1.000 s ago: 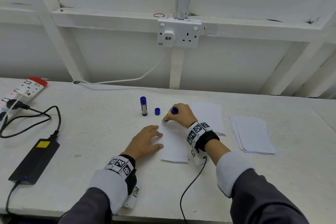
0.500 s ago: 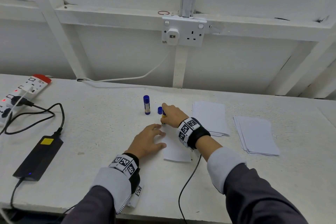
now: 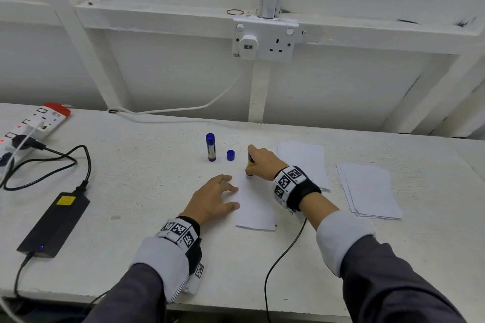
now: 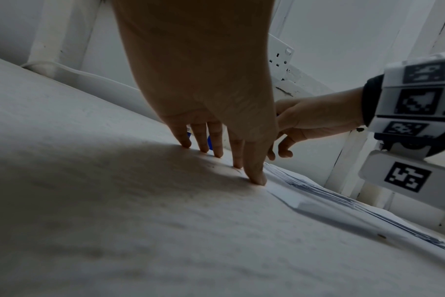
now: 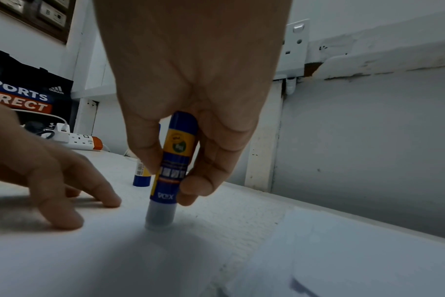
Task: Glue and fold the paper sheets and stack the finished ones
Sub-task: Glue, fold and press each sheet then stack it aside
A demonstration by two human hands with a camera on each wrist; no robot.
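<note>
I see a white paper sheet (image 3: 256, 204) lying flat on the counter (image 3: 147, 191), narrow and uncreased. My right hand (image 3: 262, 162) grips a blue-and-yellow glue stick (image 5: 174, 160) upright, fingers (image 5: 203, 180) curled round its barrel, its uncapped tip pressed onto the sheet's far end. My left hand (image 3: 212, 199) lies spread, straight fingertips (image 4: 257, 176) pressing the sheet's left edge. The loose blue cap (image 3: 230, 155) and a second capped stick (image 3: 210, 147) stand just beyond. Two paper stacks (image 3: 370, 191) lie to the right.
</note>
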